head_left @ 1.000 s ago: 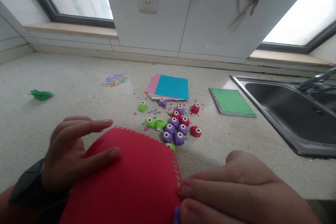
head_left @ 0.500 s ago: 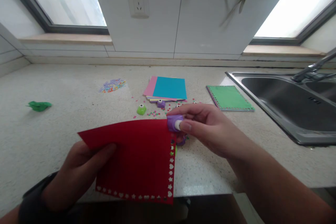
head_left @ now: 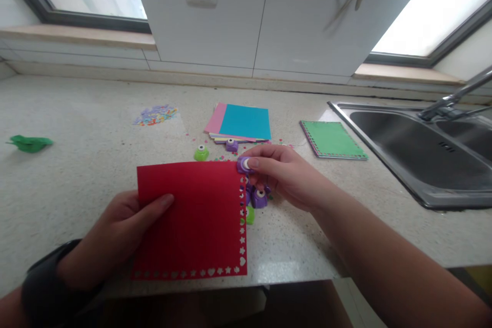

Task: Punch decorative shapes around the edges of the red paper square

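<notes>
A square sheet of red paper (head_left: 192,220) is pinched at its left side by my left hand (head_left: 123,230), thumb on top. Small star, heart and flower holes line its right and bottom edges. My right hand (head_left: 280,174) grips a purple craft punch (head_left: 243,165) at the sheet's upper right corner, thumb on the white button. Just below that hand sit another purple punch (head_left: 260,198) and a green punch (head_left: 249,215), partly behind the paper. Farther back are a second green punch (head_left: 201,152) and a purple one (head_left: 231,145).
A stack of coloured paper (head_left: 246,122) lies behind the punches. To its right is a green punched sheet (head_left: 334,139) on a pile, beside the steel sink (head_left: 392,159). Paper bits (head_left: 157,115) and a crumpled green piece (head_left: 31,143) lie to the left.
The red sheet has levelled out, its left corner no longer sticking out to the side. My right hand and the punch have shifted slightly up and left in view; the camera view has also shifted.
</notes>
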Available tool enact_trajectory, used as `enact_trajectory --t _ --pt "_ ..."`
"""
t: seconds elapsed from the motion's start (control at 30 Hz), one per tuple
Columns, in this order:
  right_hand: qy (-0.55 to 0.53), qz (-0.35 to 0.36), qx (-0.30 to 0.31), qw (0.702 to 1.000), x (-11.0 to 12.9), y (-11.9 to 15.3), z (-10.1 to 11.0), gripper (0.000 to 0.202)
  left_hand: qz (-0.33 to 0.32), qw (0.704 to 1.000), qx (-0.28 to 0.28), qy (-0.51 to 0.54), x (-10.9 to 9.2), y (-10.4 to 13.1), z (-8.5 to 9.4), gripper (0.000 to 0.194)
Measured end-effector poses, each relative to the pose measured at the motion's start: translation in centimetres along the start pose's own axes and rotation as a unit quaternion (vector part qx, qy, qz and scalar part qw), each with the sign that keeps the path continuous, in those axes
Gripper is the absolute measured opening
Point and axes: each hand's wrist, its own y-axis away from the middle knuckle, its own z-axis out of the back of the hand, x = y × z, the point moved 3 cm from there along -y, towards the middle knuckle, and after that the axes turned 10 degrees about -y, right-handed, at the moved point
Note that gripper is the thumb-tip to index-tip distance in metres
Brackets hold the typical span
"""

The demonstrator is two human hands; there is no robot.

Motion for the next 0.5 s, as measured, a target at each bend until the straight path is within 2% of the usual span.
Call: enact_trajectory --t 0.3,0.5 --pt "0.009 0.005 -0.011 1.0 -0.44 -0.42 0.55 0.023 -0.013 1.0 0.018 -0.021 -0.58 0.04 -0.45 0.025" --pt "0.026 0.002 -0.012 1.0 -0.29 -0.41 0.44 0.025 -0.001 0.999 0.018 -0.033 0.19 -0.51 0.02 0.04"
